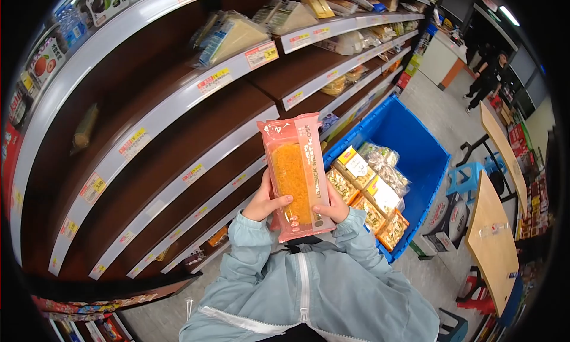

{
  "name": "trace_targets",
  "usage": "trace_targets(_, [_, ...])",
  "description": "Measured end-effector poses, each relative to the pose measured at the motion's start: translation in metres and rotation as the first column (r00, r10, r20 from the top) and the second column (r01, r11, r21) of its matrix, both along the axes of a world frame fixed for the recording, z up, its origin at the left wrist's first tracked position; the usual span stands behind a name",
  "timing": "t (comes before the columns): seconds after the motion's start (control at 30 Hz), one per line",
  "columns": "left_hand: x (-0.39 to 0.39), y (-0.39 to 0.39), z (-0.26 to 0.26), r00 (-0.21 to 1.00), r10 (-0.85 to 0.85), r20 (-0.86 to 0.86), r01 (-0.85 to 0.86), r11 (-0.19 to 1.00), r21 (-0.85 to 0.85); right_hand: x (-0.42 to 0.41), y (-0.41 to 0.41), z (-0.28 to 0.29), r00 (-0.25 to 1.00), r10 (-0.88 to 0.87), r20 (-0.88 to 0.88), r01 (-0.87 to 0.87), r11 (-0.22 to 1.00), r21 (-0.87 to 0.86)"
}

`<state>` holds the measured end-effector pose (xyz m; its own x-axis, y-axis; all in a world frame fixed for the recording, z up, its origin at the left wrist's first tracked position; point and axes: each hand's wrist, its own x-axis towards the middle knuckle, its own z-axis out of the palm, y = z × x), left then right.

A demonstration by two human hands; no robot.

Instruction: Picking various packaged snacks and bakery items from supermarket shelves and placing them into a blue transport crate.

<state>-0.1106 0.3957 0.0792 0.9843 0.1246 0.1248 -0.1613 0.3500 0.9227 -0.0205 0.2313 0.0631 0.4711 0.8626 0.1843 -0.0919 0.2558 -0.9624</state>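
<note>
A pink plastic packet of meat floss bread (291, 177) is held upright between both hands. My left hand (266, 199) grips its lower left edge, thumb across the front. At the lower right edge is my right hand (333, 205), its thumb on the front too; the fingers of both hands are hidden behind the packet. To the right stands a blue plastic crate (427, 153) with several packaged foods (376, 190) inside, some in orange-edged packs. Brown store shelves (178, 115) with price labels rise in front and to the left.
Wrapped sandwiches (236, 37) lie on an upper shelf. A wrapped roll (86, 127) lies farther left. Right of the crate are a light blue stool (464, 175), a cardboard box (445, 224) and wooden tabletops (492, 239). A person (489, 77) in dark clothes is in the aisle beyond.
</note>
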Motion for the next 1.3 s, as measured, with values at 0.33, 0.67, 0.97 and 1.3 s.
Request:
trace_targets(0.33, [-0.009,-0.009,-0.018,0.999,-0.04,-0.029,0.041,0.999,0.012,-0.02,-0.017,-0.015,0.986,-0.051,-0.159,0.052,0.999,-0.002])
trace_targets(0.67, [-0.018,-0.004,-0.042,0.972,-0.221,-0.081,0.214,0.973,-0.086,-0.022,-0.034,-0.011,0.977,-0.037,-0.209,0.029,0.999,-0.04])
trace_targets(0.97, [0.01,-0.069,-0.045,0.915,-0.286,-0.284,0.29,0.957,-0.03,0.004,-0.11,-0.025,0.973,-0.087,-0.212,0.074,0.995,-0.068])
trace_targets(1.3, [0.043,-0.211,-0.065,0.863,-0.266,-0.43,0.268,0.962,-0.058,0.046,-0.25,-0.046,0.946,-0.069,-0.317,0.021,0.989,-0.15])
